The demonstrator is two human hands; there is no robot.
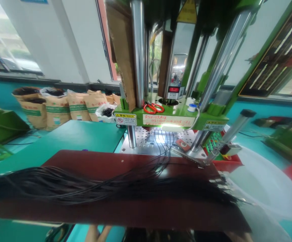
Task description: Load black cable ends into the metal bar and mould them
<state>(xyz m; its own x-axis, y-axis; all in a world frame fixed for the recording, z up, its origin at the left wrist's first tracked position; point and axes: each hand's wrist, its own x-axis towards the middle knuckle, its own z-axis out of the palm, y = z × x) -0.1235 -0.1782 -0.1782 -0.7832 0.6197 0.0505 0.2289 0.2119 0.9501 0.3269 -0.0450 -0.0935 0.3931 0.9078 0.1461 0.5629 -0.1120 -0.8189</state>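
At the bottom edge, part of my left hand [97, 234] shows just under the front edge of the dark red board [115, 215]. Two of its fingers are apart; their tips are hidden by the board, and I see nothing held. My right hand [238, 236] is a dim blur below the board's right corner, its fingers not readable. A long bundle of black cables [67, 186] lies across the board. Several cable ends [165, 143] run up from it into the lit lower plate [141, 139] of a green press [133, 112].
Red-handled scissors [154, 108] and a blue-and-white spool [192, 108] sit on the press. A reddish block [182, 145] lies on its plate. Right stand a red bin [228, 165] and a large white tub [269, 185]. Left are a green table [90, 134] and paper sacks [57, 107].
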